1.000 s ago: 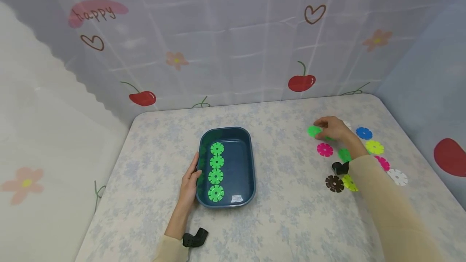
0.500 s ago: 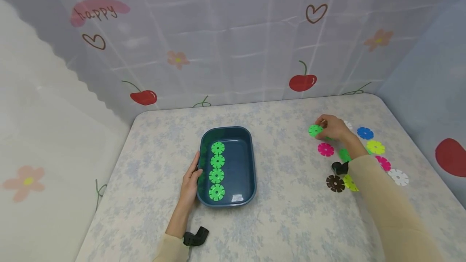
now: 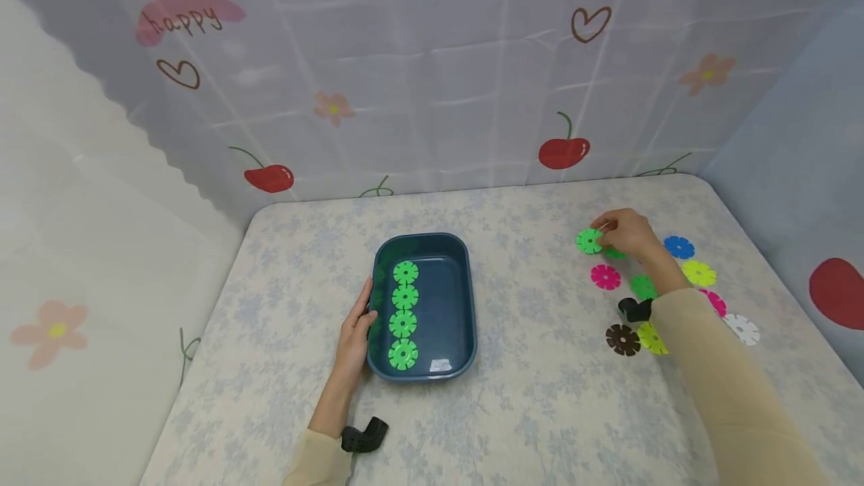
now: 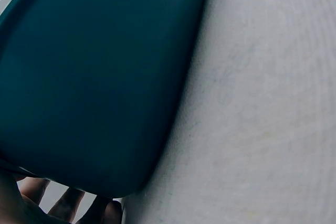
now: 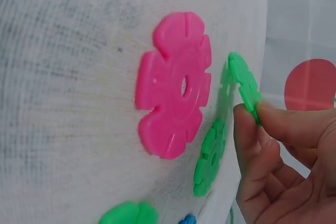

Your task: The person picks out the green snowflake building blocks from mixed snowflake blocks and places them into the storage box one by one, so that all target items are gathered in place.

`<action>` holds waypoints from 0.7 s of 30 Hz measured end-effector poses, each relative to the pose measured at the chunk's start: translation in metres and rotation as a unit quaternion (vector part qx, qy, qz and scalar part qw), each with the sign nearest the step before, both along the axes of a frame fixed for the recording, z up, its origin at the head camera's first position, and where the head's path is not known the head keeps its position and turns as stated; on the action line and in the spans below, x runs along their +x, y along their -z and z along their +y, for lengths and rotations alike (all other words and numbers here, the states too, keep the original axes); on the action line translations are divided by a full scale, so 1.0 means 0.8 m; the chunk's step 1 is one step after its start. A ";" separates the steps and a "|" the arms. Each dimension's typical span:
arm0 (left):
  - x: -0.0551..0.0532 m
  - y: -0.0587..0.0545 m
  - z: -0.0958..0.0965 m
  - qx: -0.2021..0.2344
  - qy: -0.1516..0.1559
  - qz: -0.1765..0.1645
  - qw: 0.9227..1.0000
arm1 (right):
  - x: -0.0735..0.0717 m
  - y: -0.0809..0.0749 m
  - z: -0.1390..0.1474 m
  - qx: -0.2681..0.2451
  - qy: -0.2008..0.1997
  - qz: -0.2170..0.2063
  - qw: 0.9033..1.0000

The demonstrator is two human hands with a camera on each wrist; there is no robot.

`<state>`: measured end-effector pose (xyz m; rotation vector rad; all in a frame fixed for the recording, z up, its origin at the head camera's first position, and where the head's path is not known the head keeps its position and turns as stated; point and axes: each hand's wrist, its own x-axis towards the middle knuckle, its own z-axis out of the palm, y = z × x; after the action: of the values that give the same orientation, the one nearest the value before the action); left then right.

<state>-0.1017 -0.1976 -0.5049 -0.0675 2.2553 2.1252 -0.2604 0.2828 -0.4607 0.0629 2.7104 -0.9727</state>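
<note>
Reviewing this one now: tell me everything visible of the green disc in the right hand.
The green disc is bright, thin and round with a notched rim, and looks like plastic. The right hand pinches its edge between thumb and finger, holding it tilted over the right part of the table, just beyond a pink disc. Whether its free edge touches the table is unclear.

The tray sits on the table, with four discs in a row inside, along its left side, and my left hand at its left edge. Far to the right, my right hand pinches another disc. More discs lie on the table, mostly in front of that hand and to its right.
</note>
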 end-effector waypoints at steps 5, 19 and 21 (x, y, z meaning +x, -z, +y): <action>0.001 -0.002 0.000 0.004 -0.002 -0.004 1.000 | 0.003 -0.002 -0.001 -0.064 0.027 -0.019 0.997; 0.000 -0.001 0.000 0.010 -0.001 -0.008 1.000 | 0.010 -0.044 -0.064 -0.147 -0.035 0.012 0.988; 0.000 -0.001 0.000 0.011 -0.002 -0.008 1.000 | 0.011 -0.052 -0.081 -0.158 -0.053 0.013 0.986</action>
<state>-0.1020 -0.1972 -0.5039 -0.0879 2.2231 2.1430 -0.2516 0.2183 -0.4188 -0.1539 2.5169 -1.3632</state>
